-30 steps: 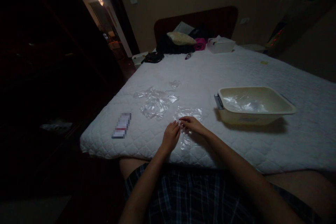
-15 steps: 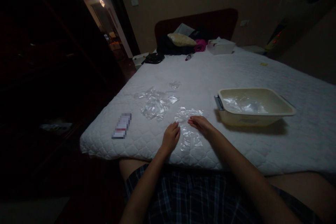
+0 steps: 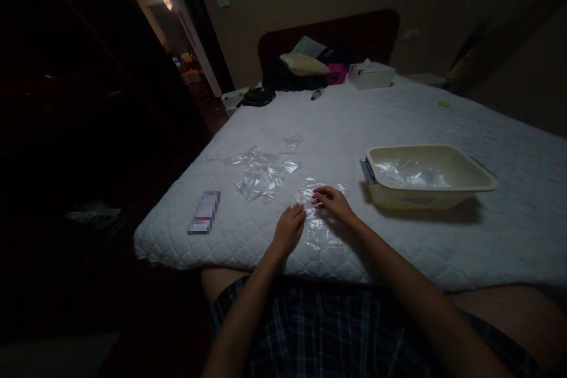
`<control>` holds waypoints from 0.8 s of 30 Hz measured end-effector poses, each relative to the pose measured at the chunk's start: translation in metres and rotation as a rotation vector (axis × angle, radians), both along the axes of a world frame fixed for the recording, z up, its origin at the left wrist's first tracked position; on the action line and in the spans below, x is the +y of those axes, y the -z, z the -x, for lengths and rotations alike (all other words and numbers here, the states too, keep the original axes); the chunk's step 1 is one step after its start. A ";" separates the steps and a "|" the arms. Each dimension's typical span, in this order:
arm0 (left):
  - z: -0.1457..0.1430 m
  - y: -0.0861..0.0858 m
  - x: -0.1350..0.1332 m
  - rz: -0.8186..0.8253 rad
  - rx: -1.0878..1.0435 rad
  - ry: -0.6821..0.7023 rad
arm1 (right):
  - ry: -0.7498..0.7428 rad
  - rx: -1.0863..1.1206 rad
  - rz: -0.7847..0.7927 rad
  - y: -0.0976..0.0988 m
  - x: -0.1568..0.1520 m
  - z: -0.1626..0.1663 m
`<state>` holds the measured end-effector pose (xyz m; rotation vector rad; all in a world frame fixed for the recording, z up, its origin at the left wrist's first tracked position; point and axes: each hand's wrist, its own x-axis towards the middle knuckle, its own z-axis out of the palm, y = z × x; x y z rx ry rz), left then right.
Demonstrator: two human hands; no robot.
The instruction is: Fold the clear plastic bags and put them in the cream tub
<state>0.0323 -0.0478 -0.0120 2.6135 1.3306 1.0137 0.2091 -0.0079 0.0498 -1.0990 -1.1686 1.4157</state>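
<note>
A clear plastic bag (image 3: 318, 225) lies flat on the white quilted bed (image 3: 398, 124) near its front edge. My left hand (image 3: 289, 227) rests on the bag's left edge with the fingers curled down onto it. My right hand (image 3: 332, 202) lies on the bag's upper part, fingers stretched forward and pressing flat. More crumpled clear bags (image 3: 262, 172) lie in a loose pile just beyond my left hand. A small scrap of plastic (image 3: 293, 142) sits farther back.
A cream plastic basin (image 3: 460, 186) with clear plastic inside stands to the right. A small dark box (image 3: 204, 212) lies at the bed's left front corner. Clothes, a pillow (image 3: 303, 64) and a white box (image 3: 371, 75) are piled at the headboard. Dark furniture stands left.
My right hand slid rightward over the bag, then forward to its upper part. The bag lies more spread out. My left hand has stayed at the bag's left edge.
</note>
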 end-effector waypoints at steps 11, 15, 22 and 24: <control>0.002 0.001 -0.001 0.001 -0.024 0.011 | 0.027 0.186 0.235 0.025 0.006 -0.004; 0.002 0.001 -0.001 -0.001 -0.049 0.006 | 0.085 0.176 0.314 0.015 0.007 -0.009; 0.001 -0.002 -0.004 -0.019 -0.109 0.002 | 0.073 0.050 0.152 0.003 -0.001 -0.014; 0.002 -0.001 -0.005 -0.048 -0.128 0.003 | 0.007 -0.105 0.006 0.003 -0.010 -0.017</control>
